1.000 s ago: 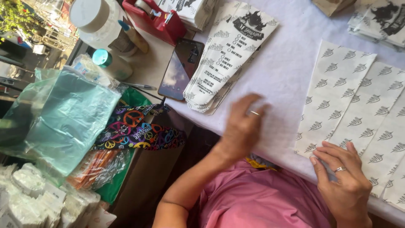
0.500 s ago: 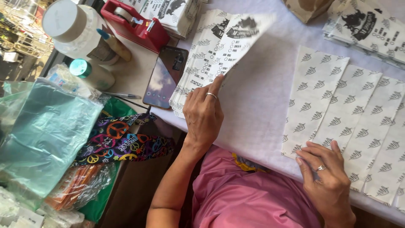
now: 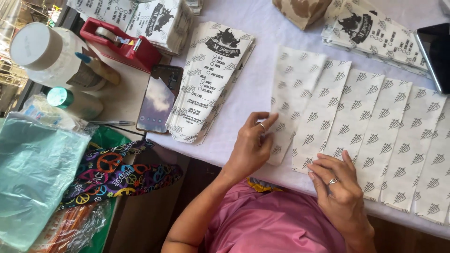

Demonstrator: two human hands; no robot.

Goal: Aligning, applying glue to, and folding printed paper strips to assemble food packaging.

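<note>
So the left hand [image 3: 251, 147] has come off the stack of printed paper sleeves [image 3: 213, 79], where it was half a second ago, and it's back down at the row on the white-covered surface [image 3: 262, 28]. Its fingers are loosely curled, with the fingertips and thumb touching the near end of the leftmost sleeve in the row of patterned paper sleeves [image 3: 356, 122]. I can't really tell if it's pinching that end or just pressing on it. The right hand [image 3: 340, 187] hasn't shifted; it lies flat with fingers together on the near ends of the next couple of sleeves, gripping nothing.

These sleeves look like thin, light, floppy paper that creases easily and slides on the cloth. My guess is the best hold is a light pinch at the narrow near end, with the other hand flat to pin the neighbours.

Counts, big to small: one row of about six overlapping sleeves with the small leaf-like print (the last is cut off at the edge), one stack at the left, one more stack of printed sleeves [image 3: 370, 33] at the far right, one red tape dispenser [image 3: 124, 44], one phone [image 3: 158, 100] and one pen [image 3: 110, 123].
</note>
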